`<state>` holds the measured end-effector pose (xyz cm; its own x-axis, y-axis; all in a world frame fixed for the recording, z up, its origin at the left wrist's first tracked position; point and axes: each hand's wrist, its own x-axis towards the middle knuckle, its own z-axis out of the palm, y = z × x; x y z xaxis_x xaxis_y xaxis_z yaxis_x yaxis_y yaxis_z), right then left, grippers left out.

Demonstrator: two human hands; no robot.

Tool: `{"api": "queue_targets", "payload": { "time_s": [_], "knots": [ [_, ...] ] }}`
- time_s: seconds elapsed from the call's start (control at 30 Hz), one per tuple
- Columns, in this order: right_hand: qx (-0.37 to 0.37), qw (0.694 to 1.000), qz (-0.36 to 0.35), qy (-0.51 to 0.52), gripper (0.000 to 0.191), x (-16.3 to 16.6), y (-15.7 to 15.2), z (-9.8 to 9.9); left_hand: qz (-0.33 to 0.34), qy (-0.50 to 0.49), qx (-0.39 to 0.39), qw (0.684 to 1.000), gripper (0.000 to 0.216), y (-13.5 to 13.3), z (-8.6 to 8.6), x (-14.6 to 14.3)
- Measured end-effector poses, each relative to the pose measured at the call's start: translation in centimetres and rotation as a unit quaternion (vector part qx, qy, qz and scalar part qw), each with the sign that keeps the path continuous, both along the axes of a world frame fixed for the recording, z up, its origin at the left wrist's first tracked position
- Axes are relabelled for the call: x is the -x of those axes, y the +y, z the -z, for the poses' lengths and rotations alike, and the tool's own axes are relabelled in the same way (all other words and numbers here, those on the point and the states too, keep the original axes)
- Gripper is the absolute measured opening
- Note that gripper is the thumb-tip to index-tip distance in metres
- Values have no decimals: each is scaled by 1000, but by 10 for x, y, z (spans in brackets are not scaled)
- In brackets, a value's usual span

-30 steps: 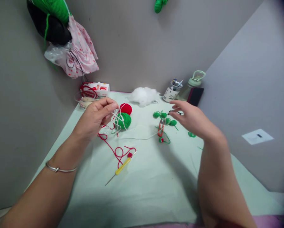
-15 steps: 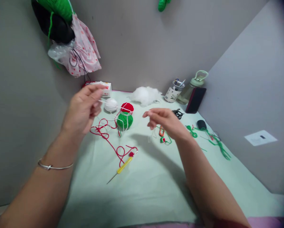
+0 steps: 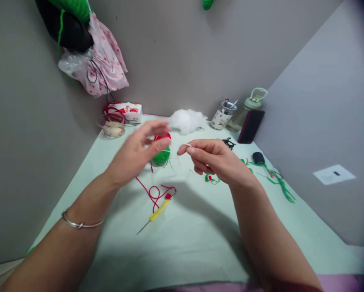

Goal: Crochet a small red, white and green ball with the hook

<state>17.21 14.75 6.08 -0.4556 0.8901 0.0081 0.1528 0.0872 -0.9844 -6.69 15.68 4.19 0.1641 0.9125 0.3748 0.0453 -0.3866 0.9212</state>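
My left hand (image 3: 136, 152) is raised over the table with thumb and fingers apart, slightly blurred, and nothing shows in its grip. Behind its fingertips are a red yarn ball (image 3: 164, 136) and a green yarn ball (image 3: 161, 157), both partly hidden. My right hand (image 3: 210, 158) pinches white yarn (image 3: 188, 145) between thumb and forefinger; a thin strand seems to hang below. On the cloth beneath lies a crochet hook (image 3: 159, 211) with a yellow handle. At its tip sits a small red crocheted piece (image 3: 168, 196), its red yarn (image 3: 143, 186) trailing back under my left hand.
At the back lie a tissue pack (image 3: 133, 111), a clear bowl (image 3: 113, 129) and white stuffing (image 3: 188, 121). A pen cup (image 3: 222, 117), a bottle (image 3: 245, 106) and a phone (image 3: 251, 127) stand back right. Green yarn scraps (image 3: 283, 188) lie at right; a pink dotted bag (image 3: 107, 61) hangs upper left.
My left hand has moved right, toward my right hand, and its pinch on the white yarn has opened. The white ball is now covered by it. My right hand has barely shifted.
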Motion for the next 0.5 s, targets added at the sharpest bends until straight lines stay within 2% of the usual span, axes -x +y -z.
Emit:
{"api": "queue_targets", "payload": {
  "time_s": [0.07,0.1,0.13,0.17,0.27,0.33,0.4,0.43,0.5],
  "knots": [
    [5,1000,-15,22,32,0,-2,-2,168,35,93,981,38,-7,-3,-7],
    [9,999,-11,35,31,-3,-1,-3,204,72,112,970,33,-9,-5,-5],
    [12,999,-4,47,31,-8,1,-4,195,103,110,969,27,-9,-7,0],
    [14,998,6,56,30,-13,4,-4,151,124,90,976,27,-7,-9,7],
    [7,998,27,63,30,-30,12,-6,-33,66,9,997,25,3,-15,36],
    [1,997,37,62,30,-38,15,-7,-149,22,-31,988,25,12,-15,58],
    [-4,997,46,58,31,-42,18,-7,-243,27,-46,969,27,19,-10,80],
    [-7,997,50,55,32,-43,19,-5,-272,28,-34,961,31,23,-6,91],
    [-13,997,57,40,33,-43,23,-1,-206,-7,79,975,48,29,3,111]
  ]
}}
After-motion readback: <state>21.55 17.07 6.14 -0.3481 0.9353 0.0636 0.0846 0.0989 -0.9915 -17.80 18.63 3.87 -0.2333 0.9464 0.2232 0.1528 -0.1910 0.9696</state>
